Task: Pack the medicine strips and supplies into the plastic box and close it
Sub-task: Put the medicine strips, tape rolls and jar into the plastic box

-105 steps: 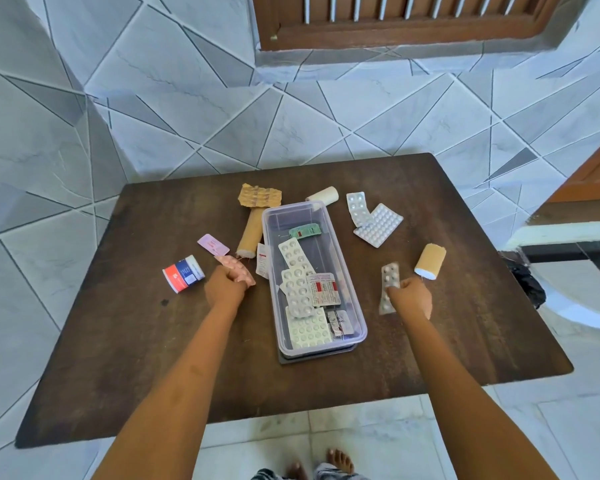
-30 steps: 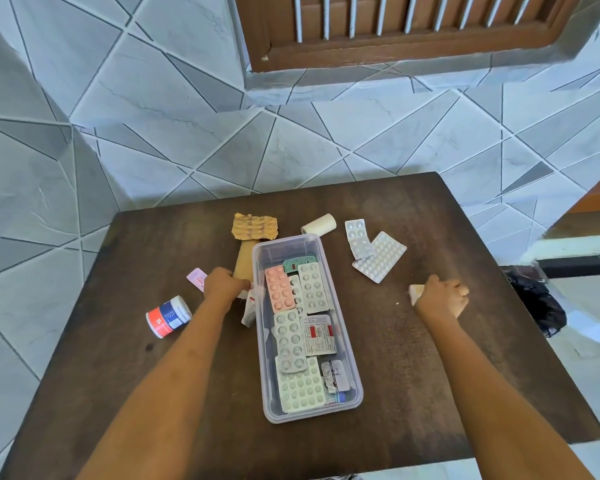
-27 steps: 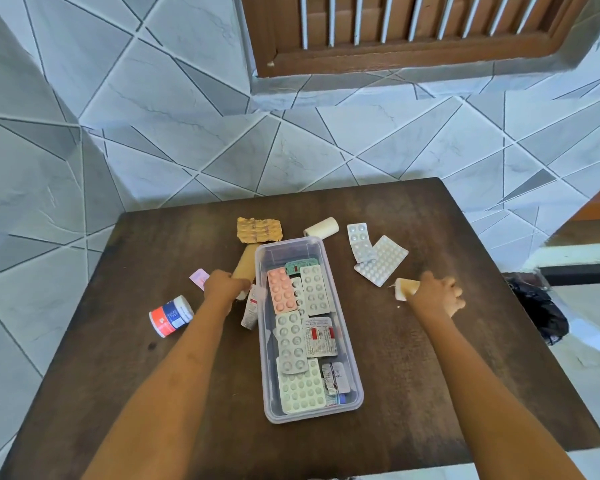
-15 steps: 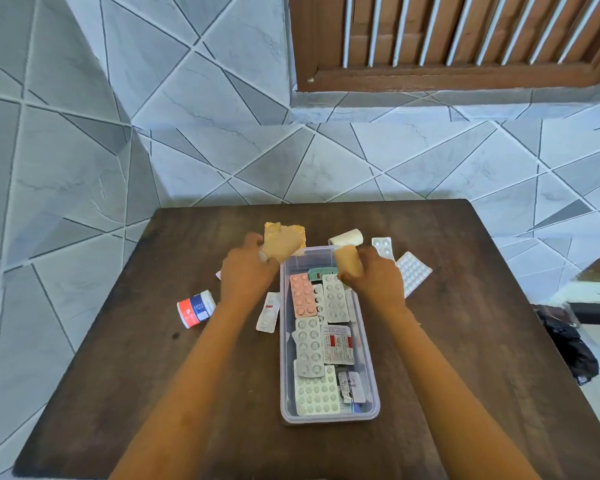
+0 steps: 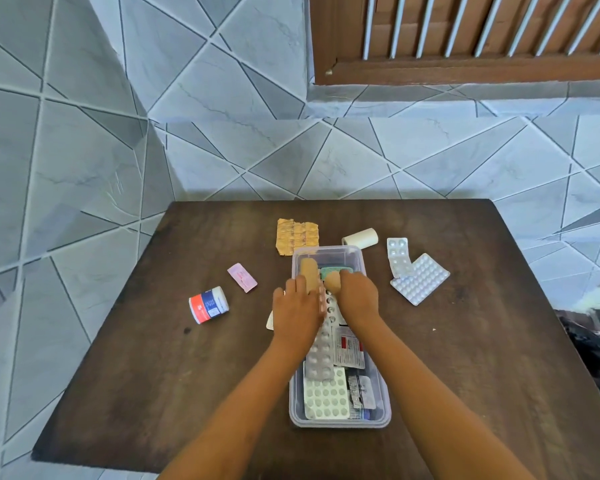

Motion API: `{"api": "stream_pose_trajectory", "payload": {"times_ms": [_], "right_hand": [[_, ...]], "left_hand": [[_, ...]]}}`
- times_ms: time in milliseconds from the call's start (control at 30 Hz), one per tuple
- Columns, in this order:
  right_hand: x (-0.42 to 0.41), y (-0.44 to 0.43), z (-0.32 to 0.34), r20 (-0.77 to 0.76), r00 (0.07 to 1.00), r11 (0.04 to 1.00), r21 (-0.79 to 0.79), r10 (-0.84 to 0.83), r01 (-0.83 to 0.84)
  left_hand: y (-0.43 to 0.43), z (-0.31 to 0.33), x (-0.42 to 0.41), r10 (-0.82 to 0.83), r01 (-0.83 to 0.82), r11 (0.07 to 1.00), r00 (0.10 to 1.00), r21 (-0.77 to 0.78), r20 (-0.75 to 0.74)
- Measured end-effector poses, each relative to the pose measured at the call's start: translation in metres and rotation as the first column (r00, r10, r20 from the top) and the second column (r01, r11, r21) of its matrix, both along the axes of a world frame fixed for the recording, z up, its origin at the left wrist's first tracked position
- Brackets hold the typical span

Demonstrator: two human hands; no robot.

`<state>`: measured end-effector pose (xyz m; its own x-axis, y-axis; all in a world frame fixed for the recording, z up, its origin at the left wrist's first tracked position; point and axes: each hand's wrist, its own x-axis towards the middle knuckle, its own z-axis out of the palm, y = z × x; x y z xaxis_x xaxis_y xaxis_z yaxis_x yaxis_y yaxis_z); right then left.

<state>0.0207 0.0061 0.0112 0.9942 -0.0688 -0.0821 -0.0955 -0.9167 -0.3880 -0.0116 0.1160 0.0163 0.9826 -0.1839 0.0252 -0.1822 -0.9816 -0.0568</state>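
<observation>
A clear plastic box [image 5: 386, 393] stands mid-table and holds several blister strips [image 5: 326, 398]. My left hand [image 5: 297, 306] grips the near end of a long tan bandage roll [image 5: 309, 271] that lies in the box's far left corner. My right hand [image 5: 357, 296] is closed on a short tan roll [image 5: 333, 280] just beside it, over the far end of the box. A teal strip [image 5: 336, 270] shows behind my fingers. No lid is visible.
On the dark wooden table [image 5: 153, 358] lie an orange strip [image 5: 297, 235], a white roll [image 5: 360, 237], two silver blister strips [image 5: 420, 278], a pink strip [image 5: 242, 277] and a small red-and-blue jar [image 5: 208, 304]. A white strip [image 5: 270, 322] peeks from under my left hand.
Both hands carried their tan rolls from beside the box to its far end and lowered them into it. The head camera shifted too.
</observation>
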Motion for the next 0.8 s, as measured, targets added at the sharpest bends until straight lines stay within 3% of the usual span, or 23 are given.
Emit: {"api": "stream_pose_trajectory", "payload": {"times_ms": [200, 333, 467, 533, 633, 733, 800], "right_hand": [[-0.003, 0.005, 0.003, -0.091, 0.982, 0.967, -0.182, 0.164, -0.178], [0.003, 0.005, -0.001, -0.072, 0.982, 0.965, -0.188, 0.174, -0.185], [0.019, 0.001, 0.003, 0.047, 0.976, 0.898, -0.404, 0.212, -0.176], [0.029, -0.001, 0.004, 0.018, 0.971, 0.871, -0.447, 0.239, -0.206], [0.038, -0.006, 0.002, -0.059, 0.957, 0.881, -0.379, 0.283, -0.284], [0.041, -0.005, -0.007, -0.076, 0.953, 0.831, -0.472, 0.294, -0.294], [0.048, -0.009, -0.024, -0.116, 0.935, 0.827, -0.438, 0.337, -0.352]], "left_hand": [[0.009, -0.007, 0.003, -0.055, 0.056, 0.998, 0.998, 0.038, -0.040], [0.010, -0.004, 0.010, -0.071, 0.078, 0.996, 0.990, 0.047, -0.123], [0.006, -0.002, 0.012, -0.029, 0.041, 0.994, 0.993, 0.101, -0.115], [0.008, -0.005, 0.018, -0.027, 0.038, 0.995, 0.993, 0.095, -0.118], [0.010, -0.011, 0.028, -0.052, 0.056, 0.998, 0.993, 0.034, -0.109], [0.009, -0.011, 0.030, -0.051, 0.055, 0.998, 0.991, 0.035, -0.125], [0.008, -0.013, 0.030, -0.048, 0.051, 0.998, 0.990, 0.024, -0.136]]}}
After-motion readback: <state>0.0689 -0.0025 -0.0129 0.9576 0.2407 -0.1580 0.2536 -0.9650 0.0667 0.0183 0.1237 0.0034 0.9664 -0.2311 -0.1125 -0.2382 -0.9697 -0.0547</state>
